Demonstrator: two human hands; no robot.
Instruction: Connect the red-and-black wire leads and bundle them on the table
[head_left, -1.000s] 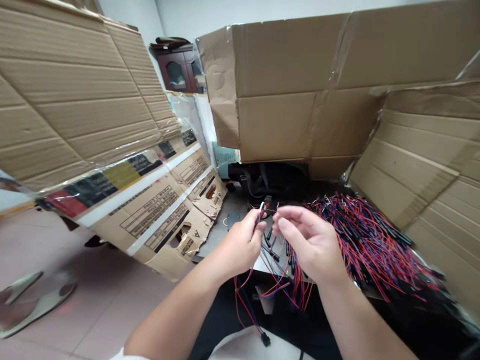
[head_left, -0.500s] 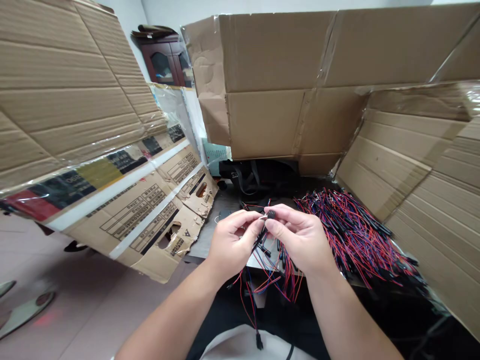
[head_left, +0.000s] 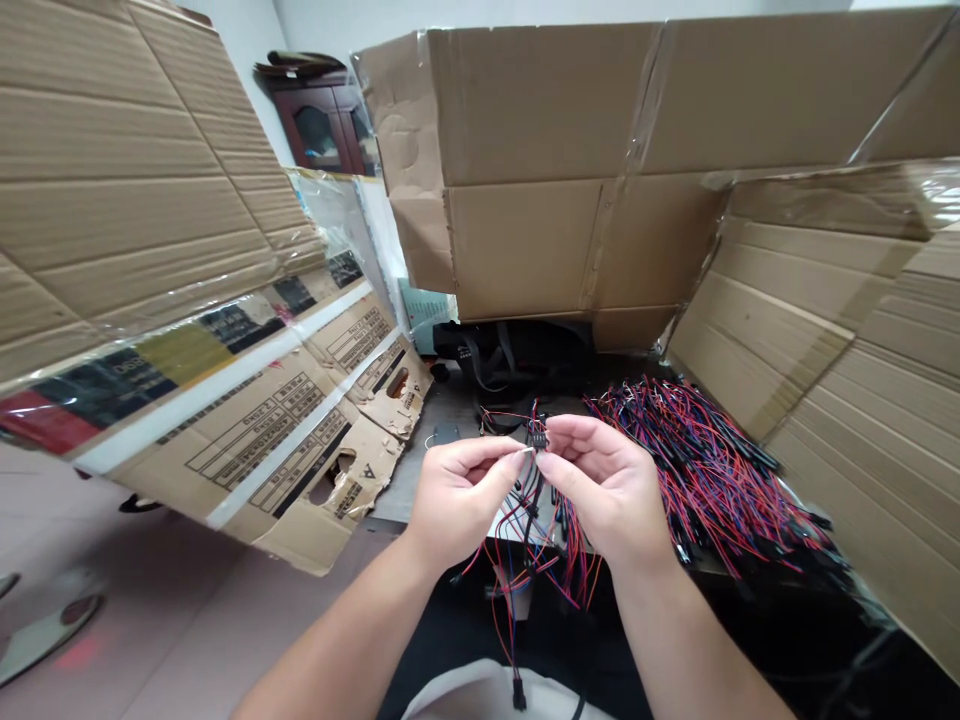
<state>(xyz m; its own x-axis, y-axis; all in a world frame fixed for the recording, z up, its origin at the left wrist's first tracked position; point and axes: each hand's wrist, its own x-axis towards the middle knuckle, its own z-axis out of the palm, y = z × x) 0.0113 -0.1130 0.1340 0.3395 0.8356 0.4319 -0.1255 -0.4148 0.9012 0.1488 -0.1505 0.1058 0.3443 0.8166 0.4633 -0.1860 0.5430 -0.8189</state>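
Note:
My right hand [head_left: 611, 485] pinches a small black multi-pin connector [head_left: 538, 439] between thumb and forefinger. Close by on its left, my left hand [head_left: 461, 495] is closed in a pinch on a thin whitish wire end [head_left: 528, 450], its tip at the connector. I cannot tell whether the tip is inside it. Below both hands hang red, blue and black wires [head_left: 517, 590], and a black plug [head_left: 518, 692] dangles at the lowest end. To the right of my right hand lies a large heap of red and blue wires [head_left: 712, 470] with black plugs.
Cardboard panels stand at the left [head_left: 300, 440], back [head_left: 540, 240] and right [head_left: 847, 400] of the table. A black bag [head_left: 517, 355] lies at the back. A dark flat object [head_left: 446, 433] rests left of the wires. A person's sandalled foot [head_left: 52, 630] shows at lower left.
My hands have drawn slightly apart at the fingertips, and the black connector now sits a little lower and turned more upright. The view has shifted slightly.

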